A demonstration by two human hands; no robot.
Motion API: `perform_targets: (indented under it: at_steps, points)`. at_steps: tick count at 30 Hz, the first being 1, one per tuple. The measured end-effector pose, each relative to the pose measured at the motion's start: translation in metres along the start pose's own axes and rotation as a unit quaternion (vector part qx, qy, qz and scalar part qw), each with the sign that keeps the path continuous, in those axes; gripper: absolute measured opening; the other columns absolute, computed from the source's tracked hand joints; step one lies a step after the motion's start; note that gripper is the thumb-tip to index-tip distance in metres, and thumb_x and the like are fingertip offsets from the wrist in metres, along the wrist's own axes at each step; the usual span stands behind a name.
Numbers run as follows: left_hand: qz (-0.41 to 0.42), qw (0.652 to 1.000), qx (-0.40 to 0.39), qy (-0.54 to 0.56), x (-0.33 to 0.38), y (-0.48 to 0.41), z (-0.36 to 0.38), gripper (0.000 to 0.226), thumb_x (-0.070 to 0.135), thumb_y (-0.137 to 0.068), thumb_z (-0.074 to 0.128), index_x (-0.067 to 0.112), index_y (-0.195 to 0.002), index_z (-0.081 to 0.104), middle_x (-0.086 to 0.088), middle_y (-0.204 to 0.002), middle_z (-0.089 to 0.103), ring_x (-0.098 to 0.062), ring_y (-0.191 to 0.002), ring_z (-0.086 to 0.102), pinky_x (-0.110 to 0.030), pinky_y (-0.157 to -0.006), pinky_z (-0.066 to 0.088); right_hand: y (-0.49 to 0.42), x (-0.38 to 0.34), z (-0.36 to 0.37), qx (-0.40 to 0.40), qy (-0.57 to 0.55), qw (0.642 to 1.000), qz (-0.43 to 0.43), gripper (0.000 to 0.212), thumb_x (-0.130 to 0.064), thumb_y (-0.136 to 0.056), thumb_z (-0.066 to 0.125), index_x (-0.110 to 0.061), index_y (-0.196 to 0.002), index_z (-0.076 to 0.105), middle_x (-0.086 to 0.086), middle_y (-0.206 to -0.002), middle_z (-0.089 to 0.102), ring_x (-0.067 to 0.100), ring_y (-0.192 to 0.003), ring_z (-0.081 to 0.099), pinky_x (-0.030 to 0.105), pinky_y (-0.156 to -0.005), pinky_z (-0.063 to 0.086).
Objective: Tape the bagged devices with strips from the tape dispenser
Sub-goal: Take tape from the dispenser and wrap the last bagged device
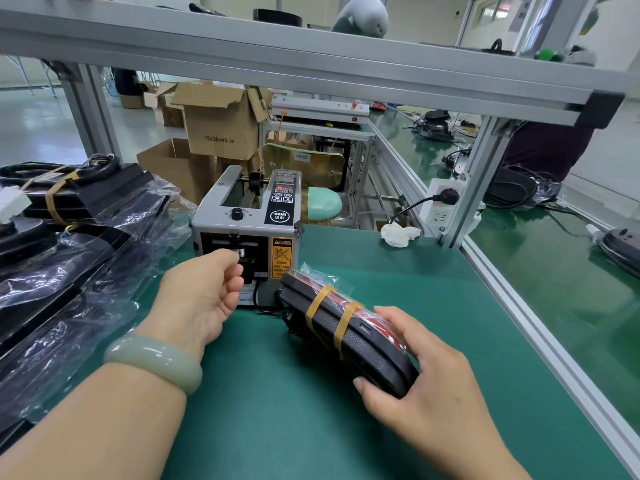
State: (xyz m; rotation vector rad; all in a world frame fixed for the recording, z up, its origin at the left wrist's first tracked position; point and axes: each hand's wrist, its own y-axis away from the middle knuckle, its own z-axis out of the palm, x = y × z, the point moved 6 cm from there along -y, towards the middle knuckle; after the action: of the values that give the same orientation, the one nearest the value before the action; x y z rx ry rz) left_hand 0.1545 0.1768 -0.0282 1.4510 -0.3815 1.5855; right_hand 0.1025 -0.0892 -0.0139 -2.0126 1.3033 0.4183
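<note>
A grey tape dispenser (247, 233) stands on the green mat, its outlet facing me. My left hand (204, 289) is right at that outlet with fingers curled; thumb and forefinger pinch at something small and pale there, a tape strip as far as I can tell. My right hand (422, 372) grips a black bagged device (349, 330) that lies tilted on the mat just right of the dispenser. Two yellowish tape strips wrap across the device.
A pile of bagged black devices (69, 244) fills the left side of the green mat (311, 410). A crumpled white tissue (400, 234) lies behind, near a power strip (441, 202) on the aluminium frame post. Cardboard boxes (221, 119) stand beyond the bench.
</note>
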Motion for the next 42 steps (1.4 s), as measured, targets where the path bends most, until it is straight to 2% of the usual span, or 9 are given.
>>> perform_targets:
  at_steps: [6, 11, 15, 19, 22, 24, 27, 32, 42]
  points:
    - [-0.029, 0.991, -0.116, 0.056, -0.003, 0.042, 0.007, 0.011, 0.019, -0.087, 0.062, 0.016, -0.077, 0.060, 0.004, -0.053, 0.062, -0.004, -0.040, 0.052, -0.014, -0.037, 0.040, 0.000, -0.004, -0.001, 0.012, -0.008, 1.000, 0.005, 0.067, -0.047, -0.055, 0.068, -0.050, -0.118, 0.045, -0.026, -0.102, 0.063, 0.000, -0.091, 0.060, 0.014, -0.080, 0.045]
    - [0.043, 0.984, -0.173, -0.032, -0.008, 0.075, 0.011, 0.015, 0.021, -0.088, 0.063, 0.017, -0.074, 0.068, 0.002, -0.062, 0.066, -0.006, -0.049, 0.054, -0.017, -0.043, 0.044, 0.002, -0.012, 0.000, 0.048, 0.003, 0.999, 0.003, 0.064, -0.041, -0.056, 0.070, -0.048, -0.116, 0.050, -0.023, -0.097, 0.064, 0.004, -0.086, 0.061, 0.019, -0.077, 0.049]
    - [0.220, 0.947, -0.151, -0.177, -0.008, 0.107, 0.013, 0.018, 0.022, -0.079, 0.069, 0.037, -0.071, 0.074, 0.005, -0.060, 0.069, -0.002, -0.049, 0.055, -0.013, -0.049, 0.046, 0.004, -0.022, 0.002, 0.090, 0.054, 0.994, -0.007, 0.063, -0.039, -0.055, 0.069, -0.044, -0.115, 0.051, -0.023, -0.091, 0.063, 0.005, -0.078, 0.058, 0.020, -0.068, 0.051]
    - [0.347, 0.901, -0.088, -0.246, -0.006, 0.128, 0.014, 0.022, 0.018, -0.073, 0.075, 0.031, -0.057, 0.069, 0.019, -0.051, 0.062, 0.004, -0.045, 0.053, -0.001, -0.049, 0.037, 0.006, -0.026, 0.004, 0.122, 0.109, 0.987, -0.009, 0.065, -0.029, -0.050, 0.080, -0.033, -0.112, 0.064, -0.020, -0.098, 0.067, 0.007, -0.084, 0.061, 0.015, -0.071, 0.043]
    - [0.416, 0.861, -0.068, -0.287, -0.007, 0.135, 0.016, 0.010, 0.032, -0.073, 0.074, 0.041, -0.076, 0.069, 0.023, -0.067, 0.064, 0.002, -0.055, 0.057, -0.004, -0.055, 0.040, 0.007, -0.024, 0.005, 0.126, 0.129, 0.984, 0.012, 0.063, -0.028, -0.051, 0.081, -0.033, -0.112, 0.065, -0.020, -0.101, 0.067, 0.009, -0.087, 0.063, 0.014, -0.073, 0.042]
    - [0.454, 0.827, -0.057, -0.326, -0.009, 0.137, 0.017, 0.017, 0.033, -0.072, 0.064, 0.041, -0.087, 0.066, 0.019, -0.074, 0.064, 0.000, -0.061, 0.057, -0.011, -0.059, 0.043, 0.007, -0.025, 0.005, 0.127, 0.135, 0.983, 0.010, 0.061, -0.029, -0.052, 0.080, -0.032, -0.111, 0.065, -0.019, -0.101, 0.067, 0.007, -0.089, 0.061, 0.014, -0.074, 0.041]
    - [0.489, 0.794, -0.032, -0.360, -0.008, 0.139, 0.022, 0.014, 0.033, -0.075, 0.058, 0.029, -0.071, 0.071, 0.014, -0.061, 0.063, -0.006, -0.065, 0.058, -0.022, -0.062, 0.044, 0.007, -0.028, 0.006, 0.129, 0.144, 0.981, 0.003, 0.058, -0.030, -0.054, 0.078, -0.032, -0.110, 0.064, -0.020, -0.099, 0.066, 0.004, -0.089, 0.056, 0.014, -0.073, 0.038]
    - [0.532, 0.752, -0.002, -0.389, -0.011, 0.140, 0.028, 0.009, 0.015, -0.074, 0.067, 0.018, -0.069, 0.073, 0.005, -0.062, 0.065, -0.018, -0.054, 0.061, -0.031, -0.057, 0.043, 0.008, -0.028, 0.007, 0.126, 0.156, 0.980, 0.005, 0.058, -0.032, -0.055, 0.075, -0.034, -0.111, 0.063, -0.020, -0.098, 0.066, 0.004, -0.090, 0.055, 0.017, -0.073, 0.042]
    - [0.545, 0.748, 0.004, -0.377, -0.016, 0.139, 0.031, 0.009, 0.010, -0.074, 0.066, 0.014, -0.069, 0.073, 0.003, -0.064, 0.066, -0.020, -0.056, 0.063, -0.032, -0.058, 0.044, 0.009, -0.032, 0.008, 0.109, 0.146, 0.983, 0.013, 0.053, -0.033, -0.057, 0.067, -0.038, -0.110, 0.060, -0.021, -0.095, 0.063, 0.003, -0.088, 0.055, 0.019, -0.071, 0.045]
